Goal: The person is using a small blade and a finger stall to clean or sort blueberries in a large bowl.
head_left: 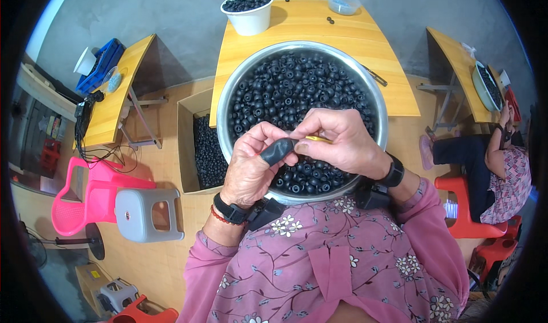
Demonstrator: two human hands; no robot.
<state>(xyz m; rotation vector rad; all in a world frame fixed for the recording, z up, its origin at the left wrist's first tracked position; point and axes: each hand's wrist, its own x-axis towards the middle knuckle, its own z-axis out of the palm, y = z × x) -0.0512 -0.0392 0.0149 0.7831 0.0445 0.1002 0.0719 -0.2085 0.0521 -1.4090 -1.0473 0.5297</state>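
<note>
Head view, left hand [249,166]: being angled inward over the metal bowl [224,114]; grip of bent fingers [266,132] cannot be told.
Right hand [348,144]: being arched inward; yellow tool [319,139] being pinched.

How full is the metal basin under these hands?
Largely full, it seems: black round pieces spread wall to wall in the metal basin; depth cannot be told.

Before the person, a basin [223,120] is reaching past the near edge of the worktop [319,26], with small pieces [302,86] lying in it. The left hand [257,163] and right hand [342,143] are meeting above. Behind it, a tub [253,21] is standing far left, a bowl [349,9] far right. Left of the basin, a box [186,134] is sitting on the floor [165,254]; a stool [137,209] is standing nearer, beside a chair [103,192].
</note>
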